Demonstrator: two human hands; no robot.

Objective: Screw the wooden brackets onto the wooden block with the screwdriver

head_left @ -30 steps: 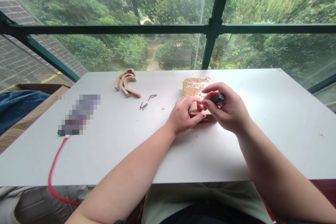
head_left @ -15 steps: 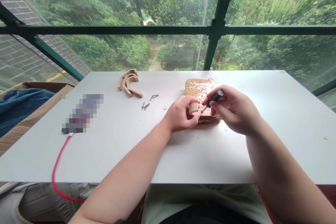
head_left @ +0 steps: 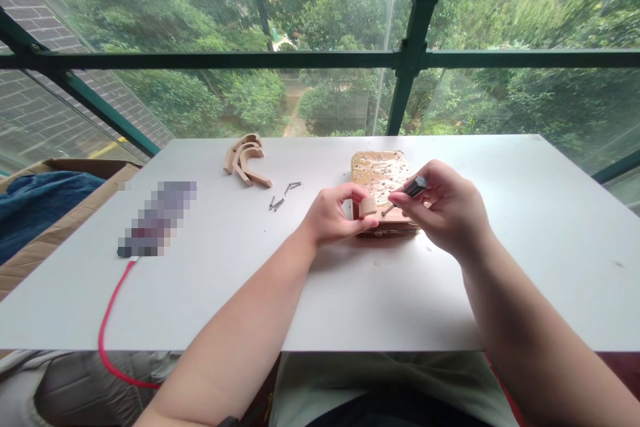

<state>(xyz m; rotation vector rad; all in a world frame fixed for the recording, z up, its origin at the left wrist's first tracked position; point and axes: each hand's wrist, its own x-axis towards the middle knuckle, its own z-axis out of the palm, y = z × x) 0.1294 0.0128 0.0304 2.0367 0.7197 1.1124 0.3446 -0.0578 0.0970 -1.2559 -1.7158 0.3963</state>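
Note:
My right hand point(head_left: 445, 207) is closed round the black handle of a screwdriver point(head_left: 414, 187). Its shaft slants down and left to a screw point(head_left: 384, 213) at the front of a worn wooden block point(head_left: 383, 170), whose top is pitted and flaking. Between thumb and fingers, my left hand point(head_left: 336, 213) holds a curved pale wooden piece point(head_left: 368, 206) against the block's front left part. How deep the screw sits, I cannot tell.
Several curved wooden pieces point(head_left: 247, 161) lie at the table's back left. Loose screws point(head_left: 276, 203) are scattered nearer the middle. A blurred-out object point(head_left: 157, 217) with a red cable point(head_left: 106, 310) lies at left. Beyond the white table point(head_left: 540, 267) stands a glazed railing.
My right hand has shifted a little, and the screwdriver handle leans lower to the right. My left fingers have loosened slightly round the wooden piece, which stays in about the same place.

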